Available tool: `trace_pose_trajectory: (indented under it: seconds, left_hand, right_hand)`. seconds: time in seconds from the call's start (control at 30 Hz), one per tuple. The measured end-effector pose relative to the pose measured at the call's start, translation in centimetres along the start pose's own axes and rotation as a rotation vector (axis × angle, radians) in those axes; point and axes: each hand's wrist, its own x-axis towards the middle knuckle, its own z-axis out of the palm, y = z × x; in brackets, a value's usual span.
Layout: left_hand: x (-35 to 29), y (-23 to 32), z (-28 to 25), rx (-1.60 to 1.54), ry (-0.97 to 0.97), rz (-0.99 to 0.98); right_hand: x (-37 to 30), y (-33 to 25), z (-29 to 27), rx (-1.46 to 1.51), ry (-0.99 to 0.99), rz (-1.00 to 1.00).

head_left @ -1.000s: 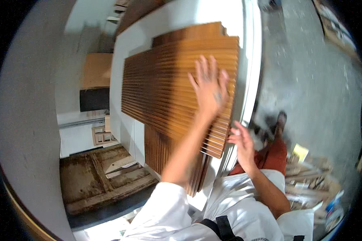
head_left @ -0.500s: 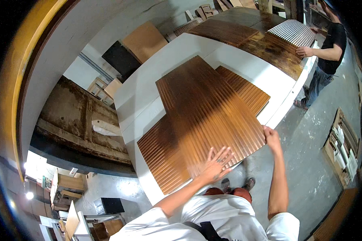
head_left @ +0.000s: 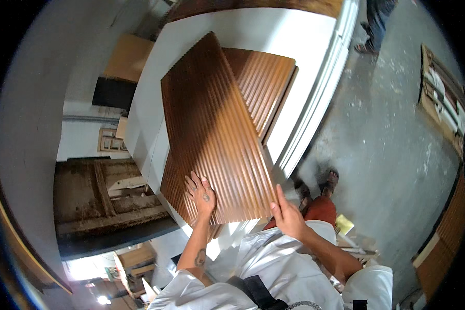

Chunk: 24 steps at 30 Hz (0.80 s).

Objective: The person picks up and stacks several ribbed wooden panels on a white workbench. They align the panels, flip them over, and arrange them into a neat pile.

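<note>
A long brown fluted wooden panel (head_left: 217,144), glossy with straight ridges, lies askew over another fluted wooden panel (head_left: 266,77). That lower panel shows only at its far right and near left; its middle is covered. My left hand (head_left: 202,196) rests palm down near the upper panel's left edge, fingers stretched out. At the near right corner of the upper panel, my right hand (head_left: 289,219) grips the edge, with thumb and forefinger in view and the other fingers partly hidden.
Both panels lie on a white table (head_left: 289,31). A dark-stained wooden frame (head_left: 108,196) stands left of it. Beyond the table's right side, a person's legs (head_left: 377,26) show on the grey floor. Farther right lies a pile of wooden scraps (head_left: 442,98).
My view has turned rightward and closer. The upper panel now lies at a different slant over the lower one. My left hand has moved leftward on it; my right hand still holds its corner.
</note>
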Motion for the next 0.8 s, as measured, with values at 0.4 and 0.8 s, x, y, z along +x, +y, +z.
trace_pose_trajectory:
  seconds: [0.4, 0.8]
  left_hand:
    - [0.7, 17.1, -1.3, 0.059, -0.376, 0.558]
    - [17.0, 24.0, 0.9, -0.040, -0.110, 0.390]
  right_hand:
    - [0.0, 0.9, -2.5, 0.042, -0.273, -0.049]
    - [-9.2, 9.9, -20.5, -0.266, 0.479, 0.252]
